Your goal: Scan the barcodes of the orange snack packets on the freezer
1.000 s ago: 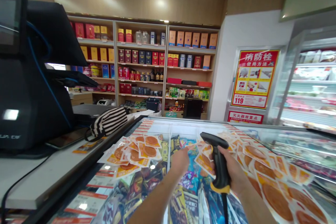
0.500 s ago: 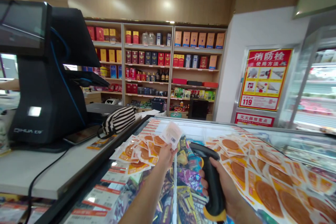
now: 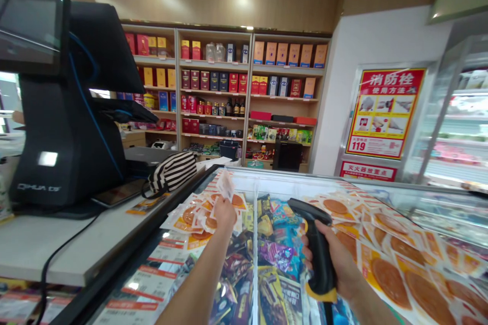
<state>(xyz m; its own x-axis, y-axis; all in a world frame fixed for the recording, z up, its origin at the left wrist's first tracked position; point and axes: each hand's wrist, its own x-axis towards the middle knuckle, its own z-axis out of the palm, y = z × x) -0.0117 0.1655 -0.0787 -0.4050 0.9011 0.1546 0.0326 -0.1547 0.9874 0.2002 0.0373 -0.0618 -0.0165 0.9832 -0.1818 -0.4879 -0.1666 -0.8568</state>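
Note:
Between the fingers of my left hand [image 3: 224, 210] is a pale flat packet [image 3: 225, 185], tilted up. It hovers over a loose pile of orange-and-white packets [image 3: 190, 216], each showing a round brown disc, on the freezer's glass top. My right hand [image 3: 339, 259] wraps round the handle of a black-and-yellow barcode scanner [image 3: 320, 249], whose head points forward and left. A larger spread of the same disc packets [image 3: 389, 277] lies to the right of that hand. Beneath the glass show wrapped frozen treats [image 3: 280, 256].
On the left counter stand a black cash register [image 3: 72, 152] and a striped pouch [image 3: 173, 175]. Price labels [image 3: 147, 284] line the freezer's left side. Behind, shelves [image 3: 213, 68] hold boxes and bottles. A red sign [image 3: 385, 114] hangs on the wall.
My left hand has moved left with the pale packet, from the middle divider to above the left pile. The barcode scanner has shifted slightly right in my right hand.

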